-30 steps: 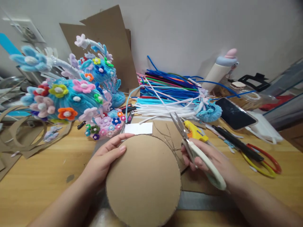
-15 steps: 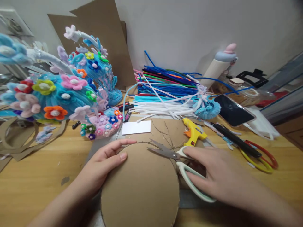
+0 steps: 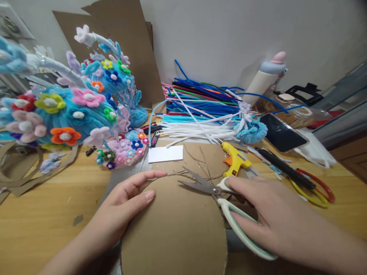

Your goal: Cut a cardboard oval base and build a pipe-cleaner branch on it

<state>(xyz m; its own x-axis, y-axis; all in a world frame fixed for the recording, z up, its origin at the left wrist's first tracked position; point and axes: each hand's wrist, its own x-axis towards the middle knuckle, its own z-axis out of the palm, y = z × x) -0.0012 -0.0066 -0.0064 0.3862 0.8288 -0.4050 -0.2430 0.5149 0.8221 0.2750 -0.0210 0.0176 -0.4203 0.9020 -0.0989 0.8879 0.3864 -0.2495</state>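
A round brown cardboard disc (image 3: 174,233) lies before me on the wooden table. My left hand (image 3: 126,202) grips its upper left edge, thumb on top and fingers curled round the rim. My right hand (image 3: 269,214) holds white-handled scissors (image 3: 226,206) by the handles. The scissor blades are slightly apart and lie across the disc's upper right edge, pointing left.
A yellow glue gun (image 3: 235,159), a white card (image 3: 165,154), a heap of pipe cleaners (image 3: 200,114) and a phone (image 3: 281,133) lie behind. Blue fuzzy flower ornaments (image 3: 74,110) stand at left. Red-and-yellow scissors (image 3: 315,187) lie at right. Cardboard scraps (image 3: 25,172) sit far left.
My right hand swung the scissors from upright down to lying across the disc's upper right edge. The disc and my left hand shifted slightly nearer.
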